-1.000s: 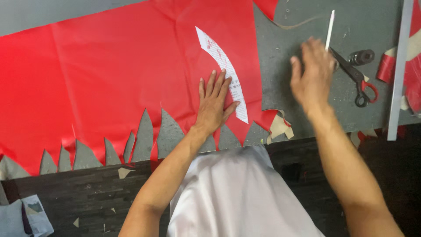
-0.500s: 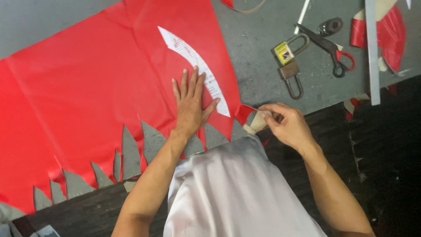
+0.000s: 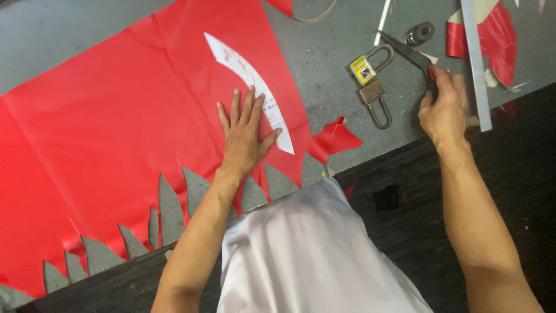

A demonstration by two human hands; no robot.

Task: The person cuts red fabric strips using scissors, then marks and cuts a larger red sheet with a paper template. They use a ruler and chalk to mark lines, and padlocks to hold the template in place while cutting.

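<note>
Red sheet [image 3: 116, 133] lies flat on the grey table [image 3: 330, 75]; left hand [image 3: 243, 136], fingers spread wide, pins the white curved template [image 3: 249, 81] at centre. Right hand [image 3: 445, 110] at 2 o'clock closes on the scissors [image 3: 405, 51], padlocks [image 3: 370, 81] at 1 o'clock. Looks like pre-cut step; next needs the template kept put.

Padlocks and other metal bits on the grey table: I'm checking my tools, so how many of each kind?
Padlocks: 2
Scissors, under the right hand: 1
Metal cylinder: 1
Metal ruler: 1
Total: 5
</note>
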